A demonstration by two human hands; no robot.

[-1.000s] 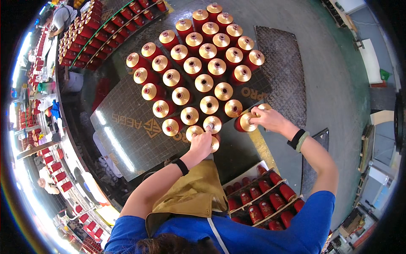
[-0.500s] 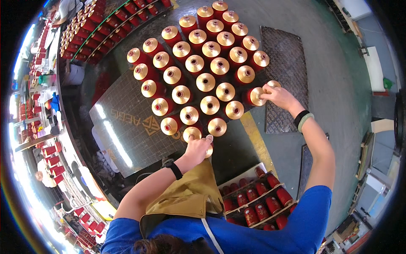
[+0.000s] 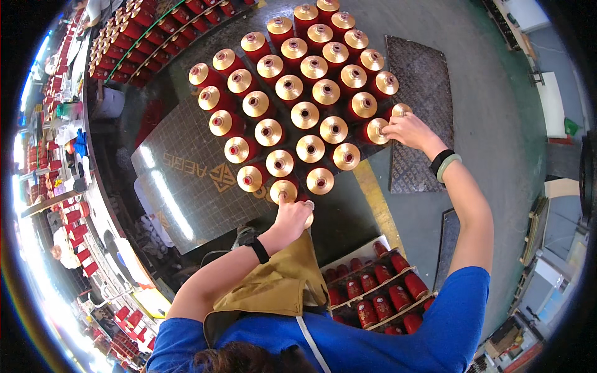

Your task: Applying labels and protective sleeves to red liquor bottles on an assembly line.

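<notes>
Several red bottles with round gold shoulders and short open necks (image 3: 305,115) stand upright in a close block ahead of me. At the block's near edge my left hand (image 3: 292,221) bends its fingers over a gold-topped bottle (image 3: 283,188), one fingertip at its neck. A whitish cover shows on another fingertip, and a second gold top is partly hidden beside that hand. Over at the right corner my right hand (image 3: 410,130) has its fingers closed against the gold top of a bottle (image 3: 377,131). Another gold top (image 3: 401,110) shows just beyond its knuckles.
Under the block lies a dark, glossy printed board (image 3: 193,186). A patterned dark panel (image 3: 420,112) is on the grey floor to the right. Near my body stands a rack of red containers (image 3: 379,289). More red bottles (image 3: 134,46) fill shelves at far left.
The view has shifted slightly. Both hands remain at the same bottles, with the right fingers moved a little on the gold top.
</notes>
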